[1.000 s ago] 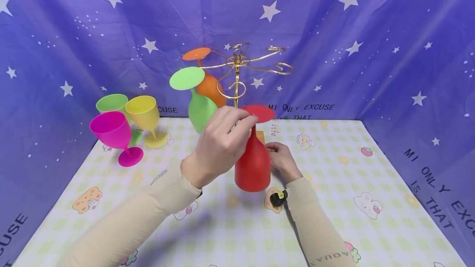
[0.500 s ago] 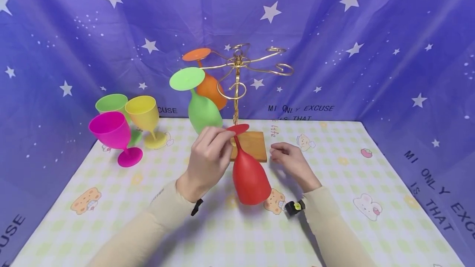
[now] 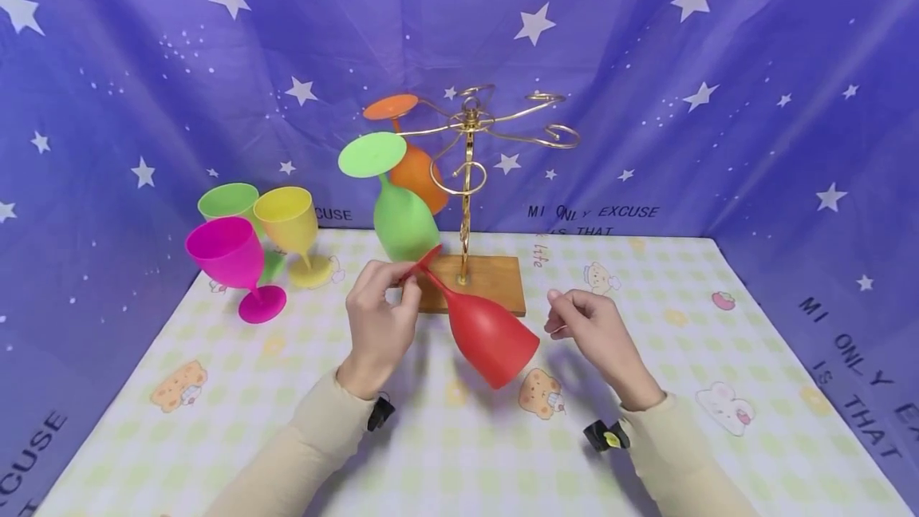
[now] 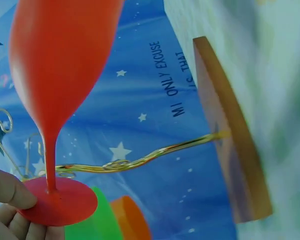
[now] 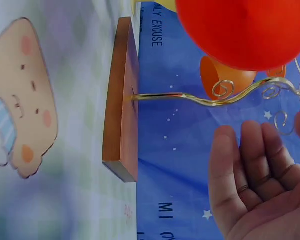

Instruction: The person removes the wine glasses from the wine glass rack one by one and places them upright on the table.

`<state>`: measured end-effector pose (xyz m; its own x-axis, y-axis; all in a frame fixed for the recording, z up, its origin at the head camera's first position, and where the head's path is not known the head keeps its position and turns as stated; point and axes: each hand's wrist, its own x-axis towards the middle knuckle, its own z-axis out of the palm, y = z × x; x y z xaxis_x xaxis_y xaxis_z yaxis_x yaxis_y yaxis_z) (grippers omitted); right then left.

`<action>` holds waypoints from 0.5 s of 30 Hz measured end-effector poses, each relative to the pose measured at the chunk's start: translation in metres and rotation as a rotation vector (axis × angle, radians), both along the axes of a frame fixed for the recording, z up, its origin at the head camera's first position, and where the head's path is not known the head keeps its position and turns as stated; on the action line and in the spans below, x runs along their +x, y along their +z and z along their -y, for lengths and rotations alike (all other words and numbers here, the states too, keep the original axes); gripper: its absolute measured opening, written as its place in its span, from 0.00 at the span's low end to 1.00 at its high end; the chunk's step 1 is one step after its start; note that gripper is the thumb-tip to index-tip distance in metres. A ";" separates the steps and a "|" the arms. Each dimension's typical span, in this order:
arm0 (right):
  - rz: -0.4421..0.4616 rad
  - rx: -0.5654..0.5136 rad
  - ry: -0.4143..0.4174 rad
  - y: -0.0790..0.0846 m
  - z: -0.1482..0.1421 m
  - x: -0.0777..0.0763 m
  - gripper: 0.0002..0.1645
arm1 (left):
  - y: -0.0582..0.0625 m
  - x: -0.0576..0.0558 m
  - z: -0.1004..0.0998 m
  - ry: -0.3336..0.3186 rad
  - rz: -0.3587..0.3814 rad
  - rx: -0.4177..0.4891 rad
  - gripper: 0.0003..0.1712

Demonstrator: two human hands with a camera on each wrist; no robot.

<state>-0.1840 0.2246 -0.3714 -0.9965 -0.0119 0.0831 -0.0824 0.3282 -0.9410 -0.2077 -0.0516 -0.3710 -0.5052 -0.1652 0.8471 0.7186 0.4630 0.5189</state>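
My left hand (image 3: 380, 325) pinches the round foot of a red goblet (image 3: 491, 337) between thumb and fingers. The goblet is tilted, its bowl pointing down and to the right in the head view. In the left wrist view, the thumb lies on the flat face of the red goblet's foot (image 4: 65, 202). My right hand (image 3: 592, 333) hovers to the right of the bowl, fingers loosely bent and holding nothing. Behind the goblet stands a gold wire rack (image 3: 467, 214) on a wooden base (image 3: 495, 282). A green goblet (image 3: 405, 218) and an orange goblet (image 3: 424, 174) hang upside down from its left arms.
At the left stand a magenta goblet (image 3: 230, 254), a yellow goblet (image 3: 287, 218) and another green goblet (image 3: 226, 199), all upright. A checked cloth with cartoon prints (image 3: 459, 453) covers the table. A blue star-patterned curtain (image 3: 617, 46) encloses the back and sides.
The left hand has lowered and moved left, tipping the red goblet from upside down to a slant with its bowl to the right. The right hand has drawn away from the bowl to the right.
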 end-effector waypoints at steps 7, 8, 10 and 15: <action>-0.051 -0.016 0.096 0.001 -0.003 0.022 0.25 | 0.002 0.009 -0.003 -0.009 0.070 0.080 0.13; -0.059 -0.017 0.120 0.001 -0.003 0.024 0.24 | 0.004 0.011 -0.004 -0.007 0.079 0.083 0.13; -0.075 -0.019 0.159 0.001 -0.001 0.028 0.22 | 0.007 0.014 -0.006 -0.002 0.099 0.090 0.13; -0.066 -0.040 0.208 0.002 0.004 0.035 0.16 | -0.003 0.012 -0.009 0.013 0.144 0.094 0.12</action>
